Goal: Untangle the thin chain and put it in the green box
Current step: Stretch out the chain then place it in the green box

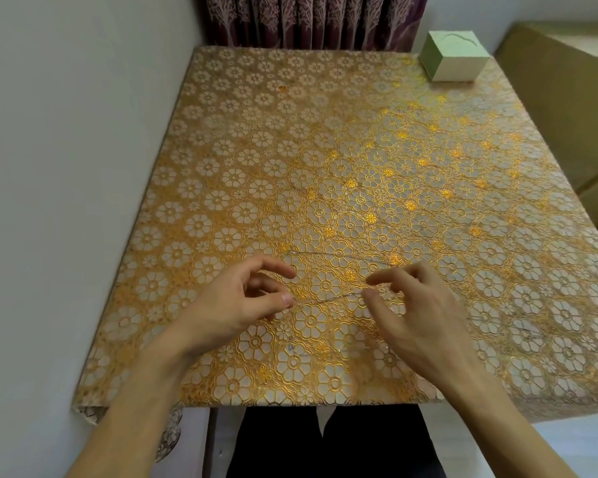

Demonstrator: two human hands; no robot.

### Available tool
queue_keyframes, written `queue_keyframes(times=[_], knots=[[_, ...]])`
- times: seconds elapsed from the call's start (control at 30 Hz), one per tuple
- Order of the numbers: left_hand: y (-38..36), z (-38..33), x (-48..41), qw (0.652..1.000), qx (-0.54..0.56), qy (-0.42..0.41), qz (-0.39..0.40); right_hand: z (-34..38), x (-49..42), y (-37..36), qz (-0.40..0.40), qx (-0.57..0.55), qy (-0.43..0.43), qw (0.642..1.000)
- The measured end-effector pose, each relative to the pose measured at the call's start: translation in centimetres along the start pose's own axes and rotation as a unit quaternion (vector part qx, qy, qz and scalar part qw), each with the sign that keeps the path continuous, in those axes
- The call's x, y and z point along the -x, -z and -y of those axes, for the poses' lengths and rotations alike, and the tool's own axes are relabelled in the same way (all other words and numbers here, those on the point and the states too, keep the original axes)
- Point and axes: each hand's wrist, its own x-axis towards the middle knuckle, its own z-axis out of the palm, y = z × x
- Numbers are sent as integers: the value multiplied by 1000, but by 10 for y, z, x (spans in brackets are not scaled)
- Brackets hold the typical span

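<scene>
Loose loop of thin chain point(328, 298) (silvery)

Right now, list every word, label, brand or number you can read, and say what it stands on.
No readable text anywhere in view.
Green box: only a faint curved mark on its lid, no letters.
Floral tablecloth and curtain: patterns only.

Left hand point(242, 301) and right hand point(418, 312) hold the thin chain point(335, 296) stretched between them, low over the near table point(256, 132); both apparently pinch it. Green box point(454, 56) sits at the far right corner.
</scene>
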Motion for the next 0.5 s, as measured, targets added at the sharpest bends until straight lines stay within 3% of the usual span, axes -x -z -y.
queue_keyframes(times=[0.1,0.2,0.5], knots=[[-6,-3,-3,999,-36,-2,37,22,1,-6,154,-232,-5,960],[-9,-3,-6,997,-57,-5,51,34,0,-14,241,-302,2,922],[-11,18,-7,995,-94,6,35,26,2,-26,161,-191,49,967]])
